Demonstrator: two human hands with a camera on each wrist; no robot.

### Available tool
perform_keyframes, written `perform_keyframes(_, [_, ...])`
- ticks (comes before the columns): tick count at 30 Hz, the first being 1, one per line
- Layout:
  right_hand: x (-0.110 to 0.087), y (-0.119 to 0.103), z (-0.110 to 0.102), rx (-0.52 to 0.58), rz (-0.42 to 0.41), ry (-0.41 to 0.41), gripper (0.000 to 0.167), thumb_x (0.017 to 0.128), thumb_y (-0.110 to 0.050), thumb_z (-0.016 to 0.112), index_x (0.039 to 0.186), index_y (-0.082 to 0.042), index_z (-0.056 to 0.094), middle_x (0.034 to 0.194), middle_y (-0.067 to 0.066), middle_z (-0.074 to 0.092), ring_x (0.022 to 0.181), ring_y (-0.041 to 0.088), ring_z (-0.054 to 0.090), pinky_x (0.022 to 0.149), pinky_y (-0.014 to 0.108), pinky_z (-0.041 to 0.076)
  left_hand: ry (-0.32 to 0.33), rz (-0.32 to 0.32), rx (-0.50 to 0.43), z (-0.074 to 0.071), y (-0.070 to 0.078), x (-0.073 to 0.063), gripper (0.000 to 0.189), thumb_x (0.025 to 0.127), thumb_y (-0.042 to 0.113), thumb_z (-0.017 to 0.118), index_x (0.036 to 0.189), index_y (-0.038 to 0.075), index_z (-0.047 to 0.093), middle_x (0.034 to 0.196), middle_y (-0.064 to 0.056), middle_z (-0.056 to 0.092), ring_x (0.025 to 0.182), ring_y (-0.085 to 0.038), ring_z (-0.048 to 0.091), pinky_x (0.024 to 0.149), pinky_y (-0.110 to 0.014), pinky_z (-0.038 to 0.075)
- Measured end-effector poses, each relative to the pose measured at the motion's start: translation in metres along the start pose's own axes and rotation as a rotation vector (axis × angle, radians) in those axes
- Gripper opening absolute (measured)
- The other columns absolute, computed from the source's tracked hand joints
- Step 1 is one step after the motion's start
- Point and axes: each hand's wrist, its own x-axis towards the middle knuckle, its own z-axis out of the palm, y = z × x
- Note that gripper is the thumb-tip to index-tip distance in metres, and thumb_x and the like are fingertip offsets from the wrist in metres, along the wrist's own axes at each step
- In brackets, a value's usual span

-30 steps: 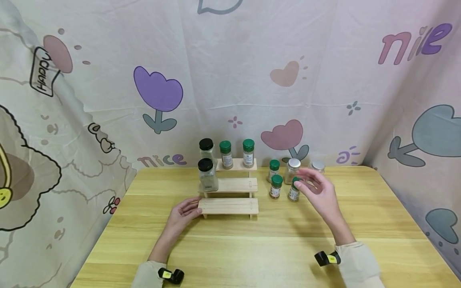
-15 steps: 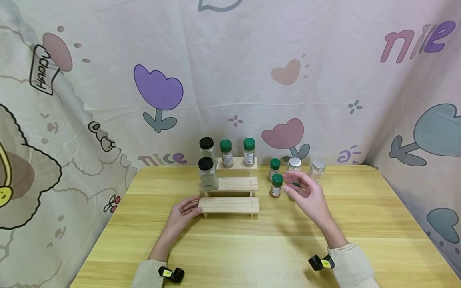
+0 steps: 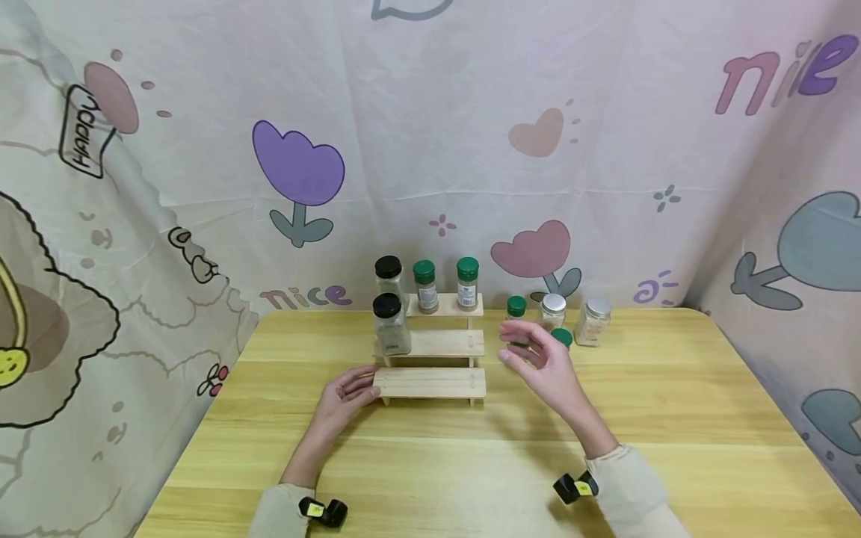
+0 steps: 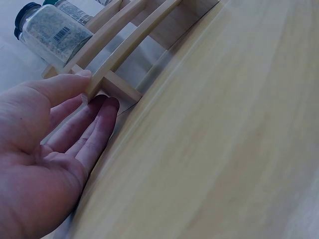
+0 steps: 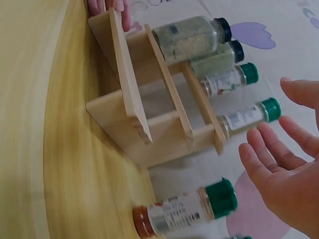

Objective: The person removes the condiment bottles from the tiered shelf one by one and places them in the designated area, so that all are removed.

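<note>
A three-step wooden spice rack (image 3: pixel 430 383) stands on the table. My left hand (image 3: pixel 341 400) grips the left end of its lowest step, thumb on top and fingers below, as the left wrist view shows. My right hand (image 3: pixel 546 368) hovers right of the rack, fingers spread and holding nothing. Under it, a small green-capped spice jar (image 5: pixel 177 216) with reddish contents stands on the table, apart from the fingers; the hand hides it from the head view. On the rack's left side are two black-capped jars, one (image 3: pixel 392 329) on the middle step and one (image 3: pixel 389 275) at the top.
Two green-capped jars, one (image 3: pixel 426 288) left and one (image 3: pixel 468 284) right, share the top step. Behind the right hand stand silver-lidded jars (image 3: pixel 593 323) and more green-capped jars (image 3: pixel 516 306). A printed cloth (image 3: pixel 430 134) hangs behind the table.
My right hand has moved left and slightly downward, from over the right green-capped jar to over the left one. The left hand has stayed on the rack.
</note>
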Motion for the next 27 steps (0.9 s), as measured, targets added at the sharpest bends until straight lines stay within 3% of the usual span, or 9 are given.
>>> perform_keyframes(8, [0.013, -0.001, 0.022, 0.037, 0.002, -0.016, 0.043, 0.094, 0.002, 0.073, 0.134, 0.007, 0.058, 0.13, 0.025, 0.062, 0.12, 0.046, 0.059, 0.103, 0.05, 0.052, -0.002, -0.004, -0.001, 0.002, -0.001, 0.0, 0.05, 0.094, 0.007, 0.075, 0.14, -0.003, 0.058, 0.135, -0.024, 0.063, 0.116, -0.019, 0.066, 0.096, -0.024, 0.055])
perform_keyframes(19, [0.03, -0.004, 0.05, 0.04, 0.022, -0.044, 0.043, 0.095, -0.004, 0.074, 0.136, -0.002, 0.06, 0.128, 0.012, 0.067, 0.12, 0.033, 0.063, 0.103, 0.045, 0.054, -0.006, 0.006, 0.002, 0.001, 0.0, 0.0, 0.049, 0.094, 0.007, 0.075, 0.14, -0.002, 0.058, 0.135, -0.024, 0.063, 0.117, -0.018, 0.066, 0.097, -0.024, 0.055])
perform_keyframes(27, [0.044, -0.01, 0.071, 0.051, 0.022, -0.064, 0.045, 0.094, -0.009, 0.076, 0.136, 0.0, 0.059, 0.129, 0.016, 0.065, 0.121, 0.032, 0.061, 0.105, 0.05, 0.051, -0.003, -0.006, 0.014, 0.001, 0.002, -0.001, 0.049, 0.095, 0.009, 0.075, 0.14, -0.002, 0.059, 0.135, -0.024, 0.063, 0.118, -0.02, 0.066, 0.096, -0.022, 0.054])
